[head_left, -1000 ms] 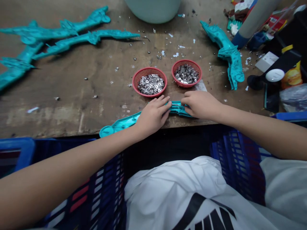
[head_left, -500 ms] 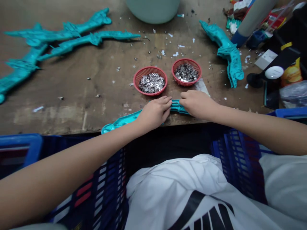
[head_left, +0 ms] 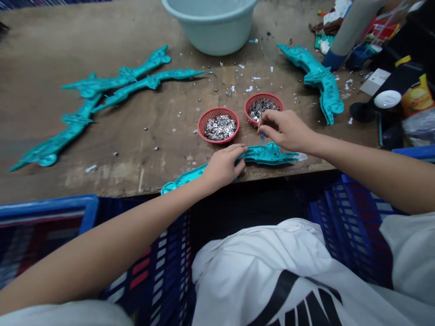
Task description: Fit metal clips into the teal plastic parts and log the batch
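The turquoise part (head_left: 268, 155), at the desk's (head_left: 129, 151) front edge, looks light and stiff; its middle seems good to hold. There left hand's (head_left: 224, 166) fingers curl around it; right hand's (head_left: 288, 130) pinch closed a thin, blurred piece (head_left: 262, 137).

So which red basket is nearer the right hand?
The red basket on the right: the right hand partly covers it in view. The other red basket, to its left, shows whole.
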Action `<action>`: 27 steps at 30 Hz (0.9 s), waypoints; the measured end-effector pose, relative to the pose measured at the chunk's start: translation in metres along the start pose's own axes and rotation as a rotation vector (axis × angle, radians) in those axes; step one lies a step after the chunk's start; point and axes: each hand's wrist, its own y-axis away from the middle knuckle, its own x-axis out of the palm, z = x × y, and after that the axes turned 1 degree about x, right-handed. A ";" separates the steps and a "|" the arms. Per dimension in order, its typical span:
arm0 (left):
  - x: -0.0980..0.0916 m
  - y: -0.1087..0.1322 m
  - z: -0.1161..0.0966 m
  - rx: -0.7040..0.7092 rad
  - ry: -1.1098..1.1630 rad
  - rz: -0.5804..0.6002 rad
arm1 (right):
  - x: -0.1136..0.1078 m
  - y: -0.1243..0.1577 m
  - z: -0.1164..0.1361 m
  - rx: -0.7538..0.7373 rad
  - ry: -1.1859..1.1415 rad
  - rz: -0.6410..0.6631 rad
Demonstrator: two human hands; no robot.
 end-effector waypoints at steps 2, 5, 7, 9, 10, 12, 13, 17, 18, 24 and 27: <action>0.000 -0.001 -0.001 -0.018 -0.024 0.017 | 0.008 0.003 0.007 -0.014 -0.091 -0.010; -0.001 -0.002 -0.001 -0.025 -0.039 0.033 | 0.018 0.005 0.013 -0.032 -0.195 -0.002; -0.002 -0.002 0.000 -0.022 -0.032 0.035 | 0.024 0.004 0.012 -0.038 -0.239 0.011; -0.001 -0.003 0.002 -0.022 -0.021 0.038 | 0.029 0.002 0.007 -0.049 -0.258 0.013; -0.001 -0.003 0.002 -0.022 -0.019 0.039 | 0.033 0.001 0.004 -0.067 -0.263 0.004; 0.001 -0.003 0.004 -0.018 -0.027 0.037 | 0.040 0.000 -0.002 -0.122 -0.270 -0.026; 0.002 -0.003 0.004 -0.012 -0.034 0.034 | 0.043 0.000 -0.004 -0.151 -0.268 -0.041; 0.007 -0.002 0.008 0.017 -0.044 0.004 | 0.049 0.004 -0.005 -0.190 -0.226 -0.056; 0.008 -0.001 0.009 0.022 -0.044 -0.008 | 0.048 0.005 -0.004 -0.203 -0.227 -0.062; 0.011 0.000 0.012 0.066 -0.030 -0.048 | 0.038 0.004 0.000 -0.237 -0.327 -0.160; 0.010 -0.001 0.011 0.075 -0.039 -0.040 | 0.045 0.002 -0.005 -0.238 -0.343 -0.116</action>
